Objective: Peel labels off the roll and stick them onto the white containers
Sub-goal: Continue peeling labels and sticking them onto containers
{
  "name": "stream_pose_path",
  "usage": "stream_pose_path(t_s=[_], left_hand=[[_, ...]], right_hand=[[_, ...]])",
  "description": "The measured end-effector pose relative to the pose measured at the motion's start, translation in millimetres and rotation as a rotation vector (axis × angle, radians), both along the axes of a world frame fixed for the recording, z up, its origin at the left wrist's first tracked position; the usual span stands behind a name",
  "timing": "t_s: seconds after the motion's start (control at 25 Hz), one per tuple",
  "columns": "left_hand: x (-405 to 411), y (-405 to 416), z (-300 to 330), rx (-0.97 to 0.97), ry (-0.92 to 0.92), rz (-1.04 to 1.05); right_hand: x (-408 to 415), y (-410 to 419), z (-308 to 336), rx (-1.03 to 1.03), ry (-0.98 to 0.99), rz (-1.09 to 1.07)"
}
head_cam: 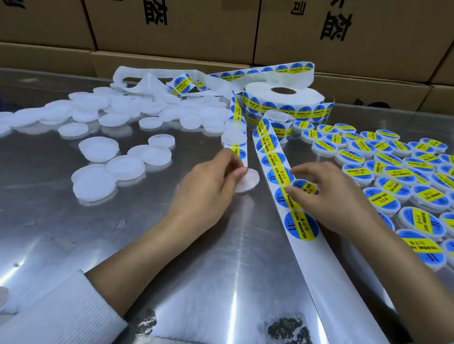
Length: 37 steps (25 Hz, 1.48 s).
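The steel table (134, 246) is shiny and smooth, so a light container can slide on it when a hand pushes from the side. Behind it stands a wall of cardboard boxes (177, 20). On the far left lies a heap of plain white containers (133, 111), and on the right a field of labelled containers (408, 179), packed close together; a careless sleeve could knock these or mix the two groups.

The label roll (283, 99) stands far in the middle, and its backing strip (282, 170) runs toward the near right, with round blue and yellow labels on it. A second strip (237, 124) lies just left of it, partly under some plain containers; if the strip is pulled hard, I think it can drag them.

The left hand (208, 192) holds one white container (249, 181) near the middle of the table, thumb and fingers curled on its edge. The right hand (334, 200) has its fingertips (294, 190) pinched on a half-lifted label (305, 186) at the strip.

The main risks, in my judgement: the label may fold and stick to itself or to the fingers, it may tear if peeled too fast, or it may land off-centre or wrinkled on the container, because the left hand holds only the rim.
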<state>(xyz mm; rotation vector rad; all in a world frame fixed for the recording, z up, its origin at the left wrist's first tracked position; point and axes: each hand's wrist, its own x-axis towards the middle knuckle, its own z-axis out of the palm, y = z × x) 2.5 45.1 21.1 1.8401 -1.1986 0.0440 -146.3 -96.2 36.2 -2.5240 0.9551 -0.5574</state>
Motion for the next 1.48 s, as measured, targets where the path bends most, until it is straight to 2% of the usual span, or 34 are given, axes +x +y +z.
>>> stream_pose_path(t_s=[0.08, 0.28, 0.48, 0.6, 0.68, 0.76, 0.92, 1.04, 1.12, 1.2, 1.28, 1.36, 1.44, 1.48], left_hand=[[1, -1, 2, -0.076, 0.072, 0.03], [0, 0, -4, 0.198, 0.095, -0.015], [1, 0, -4, 0.239, 0.04, -0.052], [-2, 0, -4, 0.223, 0.027, -0.059], [-4, 0, -2, 0.184, 0.02, -0.09], [-7, 1, 0, 0.14, -0.028, -0.166], [-17, 1, -1, 0.202, -0.192, -0.341], [-19, 3, -1, 0.193, -0.231, -0.381], [-18, 3, 0, 0.215, -0.241, -0.387], [-18, 2, -1, 0.273, -0.27, -0.391], [-19, 1, -2, 0.324, -0.294, -0.396], [-19, 0, -3, 0.335, -0.286, -0.398], [-18, 0, -4, 0.319, -0.257, -0.377], [-18, 0, -4, 0.316, -0.243, -0.369]], right_hand=[[-1, -2, -2, 0.019, 0.102, -0.02], [-3, -7, -2, 0.052, 0.094, -0.066], [-5, -17, -7, -0.019, 0.197, -0.196], [-8, -17, -4, -0.076, 0.126, -0.178], [-6, -15, -1, 0.016, 0.073, -0.078], [-4, -14, -2, 0.042, 0.067, -0.035], [-7, -21, -6, 0.005, 0.151, -0.144], [-8, -27, -9, 0.063, 0.222, -0.177], [-6, -25, -6, 0.053, 0.129, -0.127], [-4, -20, 1, 0.039, -0.043, -0.019], [-4, -15, 8, 0.148, -0.152, 0.136], [-7, -8, 11, 0.252, -0.009, 0.284], [-8, -6, 6, 0.22, 0.275, 0.373], [-8, -7, 4, 0.198, 0.351, 0.398]])
